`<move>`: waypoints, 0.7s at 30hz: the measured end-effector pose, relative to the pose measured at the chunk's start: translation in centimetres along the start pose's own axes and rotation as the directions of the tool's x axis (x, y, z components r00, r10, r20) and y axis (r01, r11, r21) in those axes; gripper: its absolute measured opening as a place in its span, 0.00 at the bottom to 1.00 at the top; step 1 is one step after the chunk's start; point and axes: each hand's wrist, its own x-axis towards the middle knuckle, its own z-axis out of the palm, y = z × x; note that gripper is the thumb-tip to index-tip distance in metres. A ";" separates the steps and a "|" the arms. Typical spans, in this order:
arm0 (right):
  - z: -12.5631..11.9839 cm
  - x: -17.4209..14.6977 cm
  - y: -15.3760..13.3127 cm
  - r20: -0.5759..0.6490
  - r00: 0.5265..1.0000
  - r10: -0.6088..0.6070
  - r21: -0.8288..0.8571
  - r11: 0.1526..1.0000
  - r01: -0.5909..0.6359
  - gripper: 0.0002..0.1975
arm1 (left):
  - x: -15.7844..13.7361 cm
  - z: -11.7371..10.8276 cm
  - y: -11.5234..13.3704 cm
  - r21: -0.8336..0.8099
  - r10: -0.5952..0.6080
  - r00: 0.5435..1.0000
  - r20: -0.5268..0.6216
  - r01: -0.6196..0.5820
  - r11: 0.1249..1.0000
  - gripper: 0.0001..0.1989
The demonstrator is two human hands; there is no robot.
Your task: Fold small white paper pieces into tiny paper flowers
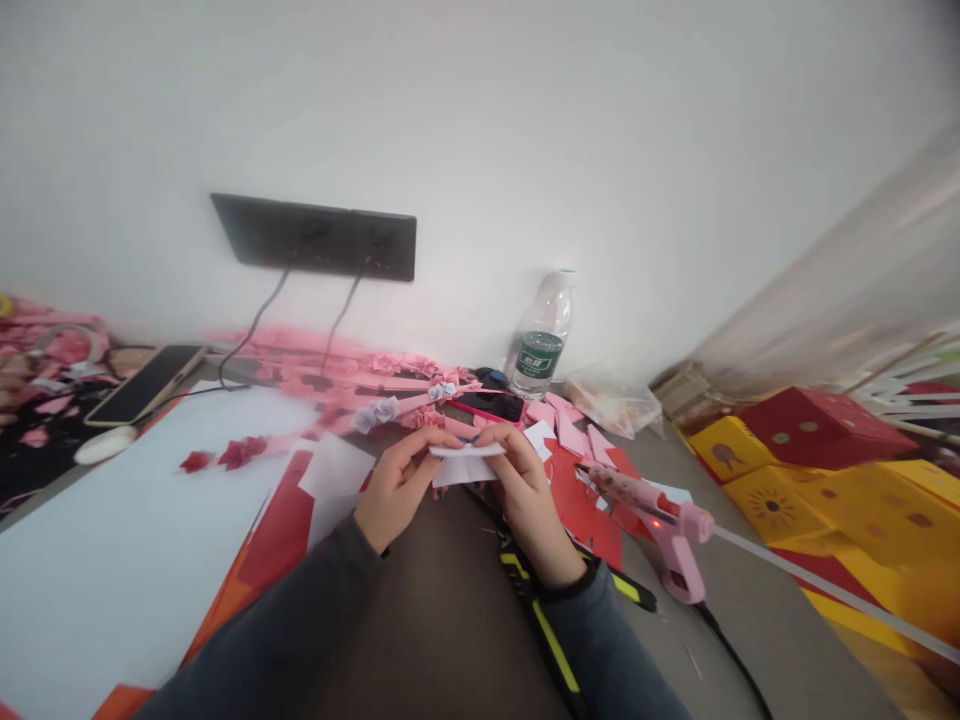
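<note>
A small white sheet of paper point(466, 468) is held up between both hands, its upper edge folded or rolled over. My left hand point(401, 485) pinches the left end of that fold with thumb and fingers. At the right end, my right hand point(529, 500) grips it the same way. Below my right wrist lie black and yellow-green pliers point(555, 645), partly covered by the sleeve. A pink glue gun point(660, 520) with a lit red light and a long glue stick rests to the right of my right hand, near red paper sheets point(574, 490).
Pink strips with paper flowers point(405, 370) lie behind the hands. A water bottle point(541, 335) stands against the wall. A large white sheet point(150, 560) and a phone point(146, 385) are at left; yellow and red boxes point(825, 490) at right. Cables hang from a black socket panel point(322, 235).
</note>
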 end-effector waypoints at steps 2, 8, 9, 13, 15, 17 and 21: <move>-0.2 0.0 0.1 -0.025 1.000 -0.019 -0.017 1.000 0.018 0.06 | 0.0 -0.1 -0.1 -0.060 -0.021 0.999 0.031 0.023 0.998 0.10; -0.1 -0.2 -0.6 -0.002 0.995 -0.096 -0.124 0.988 0.095 0.12 | 0.0 0.1 -0.3 -0.193 -0.096 0.995 0.038 0.102 0.976 0.10; 0.1 -0.3 -0.8 0.026 0.993 -0.114 -0.144 0.983 0.117 0.12 | 0.0 0.1 -0.3 -0.159 -0.099 0.994 0.044 0.105 0.982 0.11; 0.7 -0.3 -1.2 0.071 0.995 -0.069 -0.087 0.993 0.075 0.09 | 0.1 0.4 0.0 -0.022 -0.077 0.993 0.086 0.079 0.997 0.09; 0.8 -0.1 -1.1 0.048 0.998 -0.046 -0.041 0.998 0.048 0.13 | 0.1 0.4 0.0 -0.021 -0.060 0.996 0.061 0.061 0.998 0.09; 0.7 0.2 -0.8 0.034 0.999 -0.028 -0.046 0.999 0.029 0.12 | 0.1 0.5 0.1 -0.046 -0.048 0.998 0.037 0.050 0.998 0.09; 0.5 0.3 -0.4 0.037 0.999 0.005 -0.079 0.997 -0.002 0.18 | 0.1 0.5 0.1 -0.096 -0.061 0.995 0.073 0.068 0.993 0.09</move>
